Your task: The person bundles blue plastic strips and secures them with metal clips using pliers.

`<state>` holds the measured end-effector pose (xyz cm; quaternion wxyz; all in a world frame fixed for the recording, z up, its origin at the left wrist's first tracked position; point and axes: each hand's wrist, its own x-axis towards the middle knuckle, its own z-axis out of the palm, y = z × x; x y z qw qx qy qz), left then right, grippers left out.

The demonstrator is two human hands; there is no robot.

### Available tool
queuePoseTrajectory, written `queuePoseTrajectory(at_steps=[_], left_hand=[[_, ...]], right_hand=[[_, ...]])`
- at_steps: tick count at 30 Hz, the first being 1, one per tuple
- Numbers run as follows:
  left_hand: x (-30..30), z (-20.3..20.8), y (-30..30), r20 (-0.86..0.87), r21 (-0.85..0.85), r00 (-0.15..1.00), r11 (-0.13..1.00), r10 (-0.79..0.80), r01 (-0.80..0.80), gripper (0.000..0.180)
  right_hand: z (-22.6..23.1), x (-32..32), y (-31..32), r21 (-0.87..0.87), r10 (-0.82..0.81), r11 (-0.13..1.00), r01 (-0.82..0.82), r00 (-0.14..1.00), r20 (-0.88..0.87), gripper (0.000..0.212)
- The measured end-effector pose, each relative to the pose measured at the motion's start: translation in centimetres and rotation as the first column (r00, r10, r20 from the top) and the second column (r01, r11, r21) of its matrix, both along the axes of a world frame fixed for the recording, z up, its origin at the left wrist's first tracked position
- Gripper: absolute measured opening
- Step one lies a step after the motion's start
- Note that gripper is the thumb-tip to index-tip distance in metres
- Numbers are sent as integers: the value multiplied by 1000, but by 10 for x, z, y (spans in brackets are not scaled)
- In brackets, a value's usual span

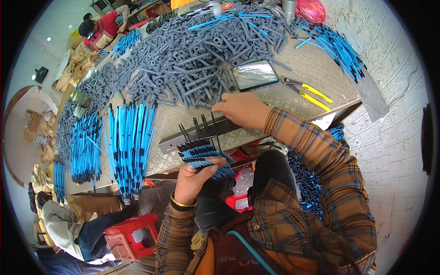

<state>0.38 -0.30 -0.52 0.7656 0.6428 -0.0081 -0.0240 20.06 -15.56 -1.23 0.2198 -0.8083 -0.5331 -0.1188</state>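
My left hand (195, 181) is closed around a bundle of blue rods with black sections (206, 158), held just off the table's front edge. Several thin black rod ends (197, 127) stick up from this bundle. My right hand (243, 110) is above the table edge, by the near side of a heap of grey plastic tube-like parts (197, 55). Its fingers are pinched together; what they hold, if anything, is too small to tell. Below the right hand a dark metal bar (172, 144) lies along the table edge.
A phone-like glossy slab (255, 74) and yellow-handled pliers (311, 91) lie right of the heap. Fanned blue rod bundles (130, 146) rest at left, more blue rods (339, 50) at far right. A red stool (133, 238) stands lower left; two people work nearby.
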Motion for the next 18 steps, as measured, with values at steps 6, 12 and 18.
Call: queuePoseTrajectory(at_steps=[6,12,18], left_hand=[[-1,1,1,-8,3,1000,1000,17,-17,16],[0,2,3,-8,-3,1000,1000,-16,16,16],[-1,4,6,-22,-23,1000,1000,-20,20,16]], right_hand=[[0,2,12,-5,43,999,-43,999,-18,18],[2,-3,20,-33,34,999,-35,998,-48,17],[-3,-3,31,34,76,997,-74,995,-62,13]])
